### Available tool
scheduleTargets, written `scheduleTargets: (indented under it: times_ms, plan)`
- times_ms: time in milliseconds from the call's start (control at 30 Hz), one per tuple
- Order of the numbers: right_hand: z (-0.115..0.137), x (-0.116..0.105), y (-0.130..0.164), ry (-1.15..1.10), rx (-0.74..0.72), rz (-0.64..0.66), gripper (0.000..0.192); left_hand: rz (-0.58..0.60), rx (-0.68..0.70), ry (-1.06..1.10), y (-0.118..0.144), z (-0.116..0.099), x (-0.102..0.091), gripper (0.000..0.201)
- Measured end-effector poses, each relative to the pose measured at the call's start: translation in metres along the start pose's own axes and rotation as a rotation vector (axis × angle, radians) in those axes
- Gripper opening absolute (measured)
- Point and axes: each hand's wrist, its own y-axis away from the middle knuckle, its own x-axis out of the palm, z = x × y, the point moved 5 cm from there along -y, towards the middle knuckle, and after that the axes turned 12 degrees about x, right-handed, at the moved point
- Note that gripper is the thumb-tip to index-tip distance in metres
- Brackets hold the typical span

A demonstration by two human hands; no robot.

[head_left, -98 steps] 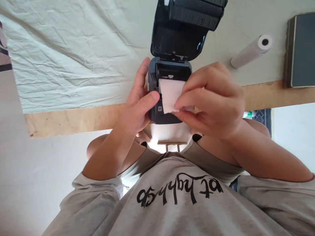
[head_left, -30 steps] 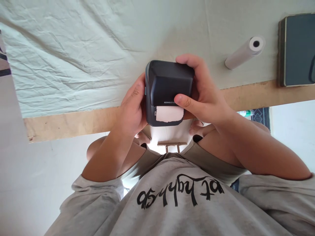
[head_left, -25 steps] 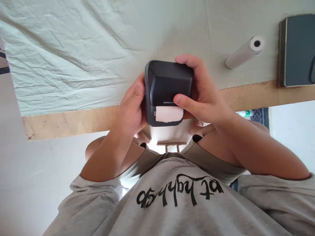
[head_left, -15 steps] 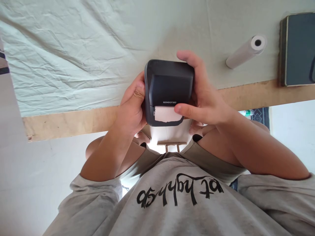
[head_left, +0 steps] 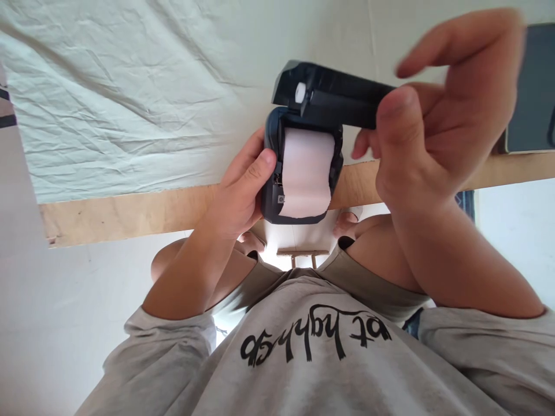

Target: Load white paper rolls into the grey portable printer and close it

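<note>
Printer (head_left: pixel 271 173), small dark label unit, sits at the near edge of the worktop (head_left: pixel 130 211), roughly mid-width, on the pale wrinkled cloth (head_left: pixel 130 104). Lid (head_left: pixel 333 98) is swung up and open; paper roll (head_left: pixel 307 173) is exposed in the bay, loose end lying over the front lip toward the person.

Left hand (head_left: pixel 236 193): fingers wrapped on the printer's left side wall, thumb on the bay's front corner, clamped on the body. Right hand (head_left: pixel 429 124): thumb under and fingers over the free end of the lid, pinching it; index finger sticks out, not gripping.

Handling, my read: rigid plastic shell, light, smooth sides so it could slide on the cloth unless braced as the left hand does. Best hold is the side walls of the body. Lid hinge is probably the weak point, so don't lever it past its stop. Paper is thin, tears and creases easily; keep fingers off the loose end.

Orientation: paper exit faces the person, hinge at the far side. Body is near-cubic, no strong long axis; roll axis runs left-right, parallel to the worktop edge. Open lid slants up and to the right.

A dark flat thing (head_left: pixel 531 86) lies toward the far right corner, half hidden by the right hand.
</note>
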Motion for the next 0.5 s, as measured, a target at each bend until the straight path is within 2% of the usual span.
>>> scheduleTargets:
  times_ms: [33,100,200,367,433,500]
  plan:
    - [0.001,0.001,0.001,-0.011,-0.005,-0.020,0.014,0.013,0.011,-0.008,0.000,-0.001,0.001,0.045]
    - [0.000,0.004,0.001,-0.061,-0.047,-0.040,0.020,0.055,0.043,-0.018,0.000,-0.004,0.002,0.043]
    - [-0.001,0.008,0.000,-0.085,-0.125,-0.017,0.023,0.058,0.032,-0.034,0.000,-0.005,0.001,0.043]
    - [0.012,0.014,0.007,0.383,-0.306,0.045,0.012,0.034,-0.045,-0.055,0.003,-0.004,0.000,0.041]
    - [0.012,0.017,0.008,0.534,-0.260,0.124,0.010,0.030,-0.042,-0.060,0.003,-0.004,0.001,0.041]
    - [0.010,0.020,0.009,0.625,-0.167,0.232,0.016,0.024,-0.035,-0.056,0.003,-0.005,0.001,0.042]
